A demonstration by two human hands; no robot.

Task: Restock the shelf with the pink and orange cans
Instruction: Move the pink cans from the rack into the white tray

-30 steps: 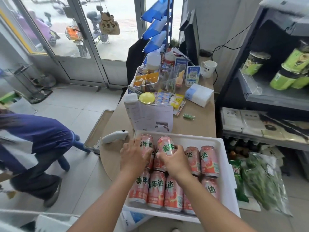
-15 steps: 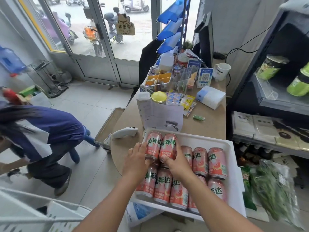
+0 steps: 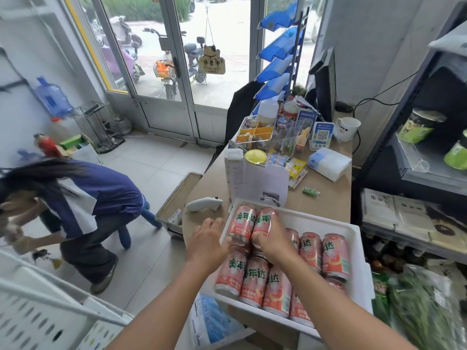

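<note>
A white foam box (image 3: 353, 263) on the counter holds several pink and orange cans (image 3: 278, 286) lying on their sides. My left hand (image 3: 208, 242) grips one pink can (image 3: 241, 223), lifted above the box's left end. Right beside it, my right hand (image 3: 271, 242) grips a second pink can (image 3: 265, 224). The two cans touch side by side. More cans (image 3: 333, 256) lie in a row to the right of my right hand. A white perforated shelf (image 3: 38, 317) shows at the bottom left.
A person in a blue top (image 3: 83, 195) crouches on the floor at left. The counter (image 3: 328, 200) carries a barcode scanner (image 3: 204, 203), papers, a tissue pack (image 3: 329, 164) and a mug (image 3: 347, 128). Dark shelving (image 3: 429, 157) with green tubs stands at right. Bagged greens (image 3: 424, 306) lie below.
Both hands have raised their two cans higher above the box and slightly left. The view has tilted up and left, showing more of the door and the white shelf.
</note>
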